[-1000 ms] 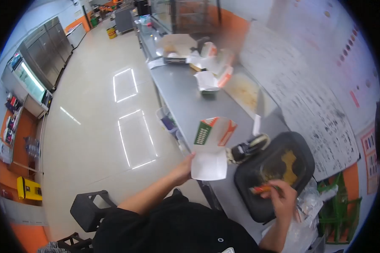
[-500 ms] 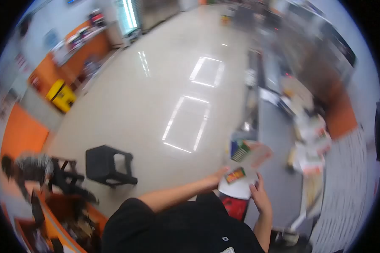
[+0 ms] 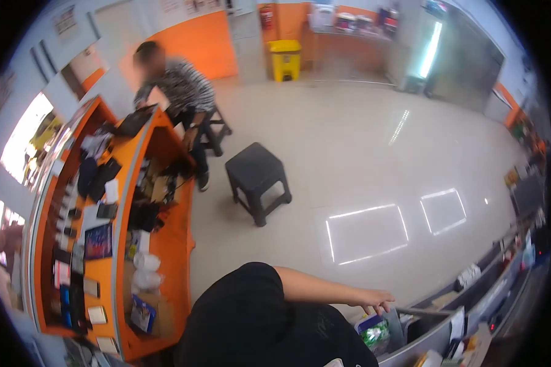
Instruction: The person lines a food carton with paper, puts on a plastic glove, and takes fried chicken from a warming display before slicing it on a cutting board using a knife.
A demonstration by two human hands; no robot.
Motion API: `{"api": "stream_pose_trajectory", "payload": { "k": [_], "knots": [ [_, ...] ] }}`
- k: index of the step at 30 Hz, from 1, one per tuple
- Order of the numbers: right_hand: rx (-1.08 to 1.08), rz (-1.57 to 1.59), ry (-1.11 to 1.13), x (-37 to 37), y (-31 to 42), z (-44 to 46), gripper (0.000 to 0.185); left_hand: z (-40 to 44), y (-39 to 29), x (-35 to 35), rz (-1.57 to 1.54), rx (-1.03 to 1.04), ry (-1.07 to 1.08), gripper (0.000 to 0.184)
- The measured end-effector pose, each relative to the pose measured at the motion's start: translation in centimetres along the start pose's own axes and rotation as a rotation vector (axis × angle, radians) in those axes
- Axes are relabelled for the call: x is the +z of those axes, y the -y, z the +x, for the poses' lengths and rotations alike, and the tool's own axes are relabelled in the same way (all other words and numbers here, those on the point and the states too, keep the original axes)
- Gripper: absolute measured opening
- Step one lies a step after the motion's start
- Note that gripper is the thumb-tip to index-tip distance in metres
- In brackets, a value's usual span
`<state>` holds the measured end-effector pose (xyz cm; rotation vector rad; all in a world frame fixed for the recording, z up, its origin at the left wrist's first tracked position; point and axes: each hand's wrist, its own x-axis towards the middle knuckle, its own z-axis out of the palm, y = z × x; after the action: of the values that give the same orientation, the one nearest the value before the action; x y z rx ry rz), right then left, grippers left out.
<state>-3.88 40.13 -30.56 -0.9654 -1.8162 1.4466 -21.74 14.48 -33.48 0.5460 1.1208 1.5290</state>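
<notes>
My left hand reaches out to the right with its fingers apart and nothing in it that I can see. Just below the fingertips is a green and white packet, inside or beside a clear container at the counter. A grey divider runs close to the fingers. My right hand is out of view, hidden past my black shirt.
A black stool stands on the floor ahead. Another person sits by an orange counter loaded with phones, papers and bags. A yellow bin stands at the back wall. Metal counters line the right.
My view has swung left toward the orange counter. Both hands were at a white card or box with a coloured label; now it is out of sight and my left hand is apart from it.
</notes>
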Motion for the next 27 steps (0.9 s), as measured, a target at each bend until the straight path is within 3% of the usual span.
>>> {"api": "stream_pose_trajectory", "payload": {
  "k": [5,13,27],
  "knots": [
    [-0.118,-0.238,0.159,7.5,-2.1,1.1,0.045,-9.4,-1.9,-2.5,-0.074,0.019,-0.408,0.056],
    [-0.223,-0.454,0.252,13.2,-5.0,-2.1,0.042,-22.0,4.3,-5.1,-0.369,0.059,-0.859,0.05],
    [-0.299,-0.648,0.125,11.6,-7.4,-5.3,0.038,-33.5,8.5,-2.3,-0.537,0.207,-0.973,0.039]
  ]
}}
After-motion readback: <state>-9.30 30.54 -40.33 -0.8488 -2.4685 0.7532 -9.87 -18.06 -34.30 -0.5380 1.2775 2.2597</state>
